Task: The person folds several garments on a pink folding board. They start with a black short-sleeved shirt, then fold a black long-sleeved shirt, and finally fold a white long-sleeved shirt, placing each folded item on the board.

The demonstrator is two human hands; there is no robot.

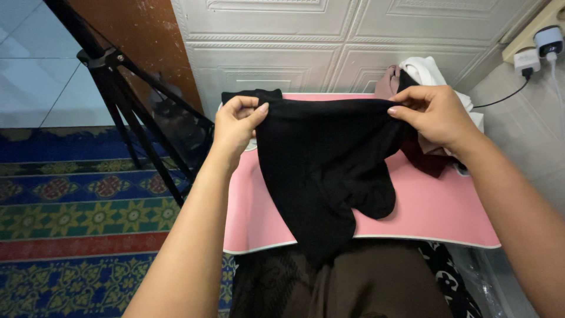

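While a black garment [321, 159] is held up above the pink surface [435, 212], its upper edge is stretched between both hands. The left hand [235, 126] is closed on the garment's left corner, the cloth being pinched between thumb and bent fingers, so that this grip is pressed together on the fabric. The right hand [435, 118] is closed on the right end of the same edge, the cloth likewise being pinched between thumb and fingertips. The hands are kept well apart, and the edge between them is drawn almost level. Below it the garment is seen hanging in loose folds, its lowest part dropping past the near rim of the surface and in front of the brown cloth [376, 282] at the bottom of the view.

Behind the right hand a small heap of clothes [421, 73] is piled at the far end of the surface, with a white piece on top and dark red cloth beneath. A white panelled wall [294, 53] is seen behind the surface. To the left a black tripod [126, 112] is stood on a patterned carpet [76, 224] of blue, green and red bands. At the upper right, two white plugs [538, 50] are set in a wall socket, with a black cable running down from one.
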